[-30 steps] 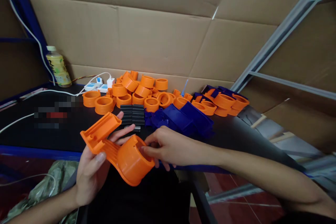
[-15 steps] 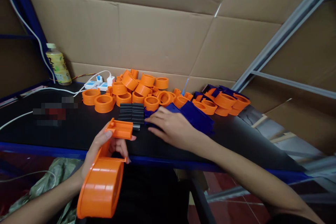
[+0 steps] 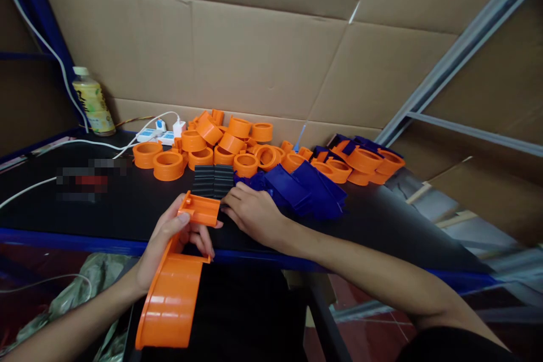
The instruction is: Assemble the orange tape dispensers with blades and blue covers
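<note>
My left hand (image 3: pixel 169 232) is wrapped round the narrow arm of an orange plastic tape dispenser (image 3: pixel 172 300). Its round hub hangs low, toward me, and its flat end piece points right above my fingers. Close to that end, my right hand (image 3: pixel 254 212) has its fingers bunched together over the table. What the fingertips hold, if anything, is hidden. Ribbed black strips (image 3: pixel 212 181) lie side by side just beyond the right fingertips. Flat dark blue plastic pieces (image 3: pixel 305 186) are heaped to the right of that hand.
Several orange dispensers (image 3: pixel 233 141) are piled along the back; more (image 3: pixel 365 161) with blue parts lie at right. A power strip (image 3: pixel 156 134) with white cables and a bottle (image 3: pixel 94 103) stand back left. Cardboard (image 3: pixel 263 56) walls the black table (image 3: pixel 127 209).
My right hand has drawn left and nearer, from the blue pieces to the end of the dispenser, covering a small metallic piece seen before. The held dispenser has shifted slightly right.
</note>
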Demonstrator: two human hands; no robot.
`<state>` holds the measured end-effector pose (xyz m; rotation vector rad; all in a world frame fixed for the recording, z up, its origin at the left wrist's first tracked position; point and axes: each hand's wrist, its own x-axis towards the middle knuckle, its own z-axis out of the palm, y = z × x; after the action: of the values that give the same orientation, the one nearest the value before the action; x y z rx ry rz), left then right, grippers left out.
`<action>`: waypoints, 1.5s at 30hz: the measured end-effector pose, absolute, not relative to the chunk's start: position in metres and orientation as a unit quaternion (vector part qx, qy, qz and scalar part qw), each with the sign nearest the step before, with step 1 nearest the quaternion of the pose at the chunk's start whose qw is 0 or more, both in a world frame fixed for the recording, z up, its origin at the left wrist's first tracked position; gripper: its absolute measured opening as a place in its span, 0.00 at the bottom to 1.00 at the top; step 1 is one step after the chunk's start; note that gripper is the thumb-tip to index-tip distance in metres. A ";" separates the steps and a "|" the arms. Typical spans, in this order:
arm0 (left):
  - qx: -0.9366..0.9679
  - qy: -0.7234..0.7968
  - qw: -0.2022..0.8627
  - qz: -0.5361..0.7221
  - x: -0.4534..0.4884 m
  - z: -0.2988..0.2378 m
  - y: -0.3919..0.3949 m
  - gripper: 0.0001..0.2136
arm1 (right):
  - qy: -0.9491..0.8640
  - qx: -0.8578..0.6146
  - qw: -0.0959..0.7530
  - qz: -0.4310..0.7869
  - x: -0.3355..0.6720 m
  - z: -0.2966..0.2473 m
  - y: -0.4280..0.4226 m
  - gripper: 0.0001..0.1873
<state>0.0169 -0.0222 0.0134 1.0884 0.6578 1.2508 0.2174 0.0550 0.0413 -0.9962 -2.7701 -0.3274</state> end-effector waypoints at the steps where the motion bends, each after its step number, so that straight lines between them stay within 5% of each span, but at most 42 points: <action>1: 0.479 0.289 0.626 0.544 0.017 0.014 -0.022 0.13 | -0.928 -0.344 0.096 -0.104 0.217 0.042 0.055 0.10; 12: 0.478 0.300 0.629 0.535 0.016 0.010 -0.016 0.13 | -0.909 -0.371 0.189 0.011 0.231 0.048 0.072 0.10; 26: 0.496 0.306 0.630 0.512 0.014 0.010 -0.013 0.15 | -0.884 -0.414 0.189 0.108 0.218 0.050 0.070 0.08; 34: 0.476 0.338 0.629 0.513 0.016 0.012 -0.013 0.17 | -0.824 -0.369 0.311 0.297 0.238 0.077 0.087 0.16; 39: 0.504 0.354 0.613 0.495 0.017 0.013 -0.012 0.19 | -0.810 -0.297 0.274 0.425 0.240 0.092 0.076 0.19; 45: 0.524 0.358 0.598 0.489 0.016 0.011 -0.011 0.18 | -0.808 -0.331 0.275 0.403 0.232 0.087 0.069 0.21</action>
<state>0.0164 -0.0113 0.0107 1.2145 0.8312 1.1347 0.2321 0.0687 0.0871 -0.8903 -2.1708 1.0827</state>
